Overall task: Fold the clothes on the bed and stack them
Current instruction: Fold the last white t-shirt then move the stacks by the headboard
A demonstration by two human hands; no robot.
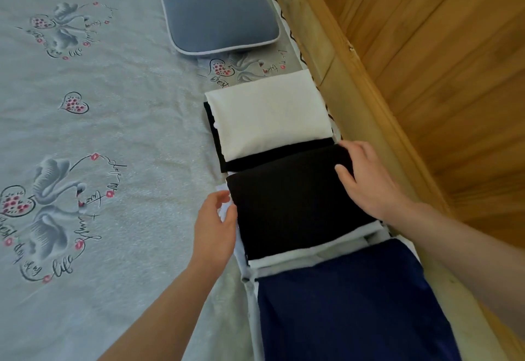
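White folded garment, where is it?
Head view, right of centre: white garment tops a black one, between the grey pillow and the black piece under both hands.

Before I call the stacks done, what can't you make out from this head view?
- Layers under the black folded garment: covered, only white edges show.
- Left hand fingertips: tucked against the stack's side, grip unclear.
- Navy garment: cut off by the bottom edge.
- Black piece under the white folded garment: mostly covered.

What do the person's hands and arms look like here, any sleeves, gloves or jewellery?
Both are bare. The left hand and right hand wear no gloves, and no rings, watch or bands show. Both forearms are uncovered up to the frame edge, with no sleeve in view. No markings or cables.
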